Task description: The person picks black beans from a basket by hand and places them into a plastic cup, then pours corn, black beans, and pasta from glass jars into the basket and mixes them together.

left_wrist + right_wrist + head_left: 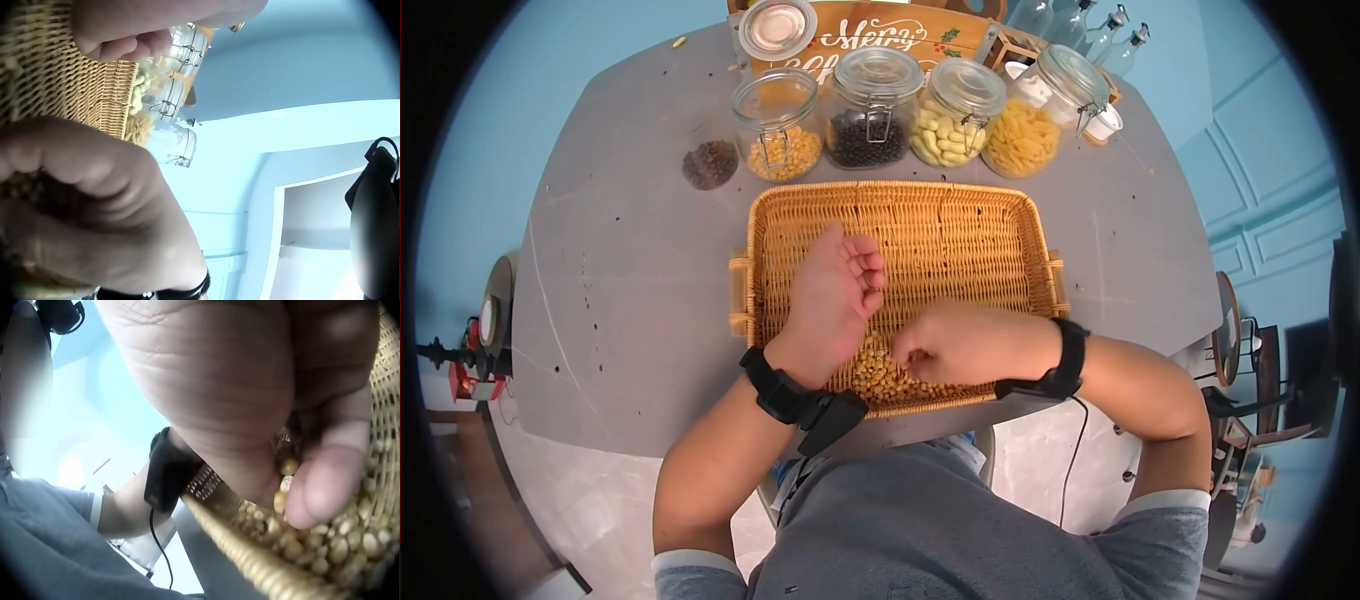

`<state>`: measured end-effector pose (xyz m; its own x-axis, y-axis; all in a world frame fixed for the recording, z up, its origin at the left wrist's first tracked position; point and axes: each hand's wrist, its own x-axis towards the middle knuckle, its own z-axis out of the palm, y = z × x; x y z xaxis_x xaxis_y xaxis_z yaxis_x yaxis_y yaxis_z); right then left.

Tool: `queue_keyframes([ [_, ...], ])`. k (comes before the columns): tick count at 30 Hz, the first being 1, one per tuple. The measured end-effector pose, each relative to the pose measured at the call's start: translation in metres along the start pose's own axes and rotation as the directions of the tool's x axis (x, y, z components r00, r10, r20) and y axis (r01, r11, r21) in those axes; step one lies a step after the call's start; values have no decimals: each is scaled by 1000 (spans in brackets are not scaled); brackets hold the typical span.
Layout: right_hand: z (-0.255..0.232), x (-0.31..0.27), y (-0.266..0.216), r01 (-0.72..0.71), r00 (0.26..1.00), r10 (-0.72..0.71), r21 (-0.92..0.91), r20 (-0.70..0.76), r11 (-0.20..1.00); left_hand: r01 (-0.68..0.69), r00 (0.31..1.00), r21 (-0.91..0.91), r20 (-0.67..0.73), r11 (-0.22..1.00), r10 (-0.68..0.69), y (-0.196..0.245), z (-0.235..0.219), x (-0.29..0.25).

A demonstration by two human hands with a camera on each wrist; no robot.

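Yellow corn kernels [878, 378] lie heaped along the near side of a wicker tray [1000, 200]. My right hand [970, 345] bends down over the heap with its fingers curled in. In the right wrist view, a few kernels [284, 487] show between the thumb and fingers of the right hand [250, 412], close above the pile. My left hand [832, 290] is over the left part of the tray, thumb side up, its fingers loosely bent and nothing visible in them. In the left wrist view, the left hand [150, 25] appears above the right hand [94, 206].
Behind the tray stand glass jars of corn [785, 152], black beans [868, 138], pale green beans [945, 138] and pasta [1020, 140]. A bag of dark beans [710, 165] lies left of them. A wooden sign [880, 25] and glass bottles [1100, 40] are farther back.
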<state>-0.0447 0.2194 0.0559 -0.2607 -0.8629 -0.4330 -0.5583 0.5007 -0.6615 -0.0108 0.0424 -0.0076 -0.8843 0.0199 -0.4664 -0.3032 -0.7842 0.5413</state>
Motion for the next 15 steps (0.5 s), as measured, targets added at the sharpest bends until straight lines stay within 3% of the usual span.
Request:
queue_keyframes([
  [2,-17,-1,-4,-13,1000,14,10,-18,1000,68,998,37,-19,997,-68,-2,3,-1],
  [4,-30,-2,-8,95,978,-95,-10,-186,995,173,985,-27,-5,985,-173,-6,5,-1],
  [8,-51,10,-26,70,972,-83,-63,-219,996,312,950,-90,43,946,-309,1,29,-15],
  [9,-51,12,-30,11,982,1,61,-190,998,319,942,-52,130,946,-310,2,27,-15],
  [10,-51,13,-30,11,982,1,62,-190,998,322,925,-14,215,946,-312,3,24,-14],
  [11,-51,13,-30,83,966,-97,-68,-241,994,324,925,-16,214,946,-313,2,17,-10],
  [12,-51,14,-30,148,940,-201,-201,-275,968,390,883,-147,339,909,-324,1,8,-4],
  [13,-52,13,-32,151,941,-203,-202,-270,968,460,833,-266,460,847,-308,-1,1,0],
  [14,-53,9,-34,195,906,-247,-179,-345,964,457,835,-272,458,847,-304,1,5,-3],
  [15,-53,6,-34,241,863,-286,-158,-417,958,370,891,-169,342,914,-298,4,12,-8],
])
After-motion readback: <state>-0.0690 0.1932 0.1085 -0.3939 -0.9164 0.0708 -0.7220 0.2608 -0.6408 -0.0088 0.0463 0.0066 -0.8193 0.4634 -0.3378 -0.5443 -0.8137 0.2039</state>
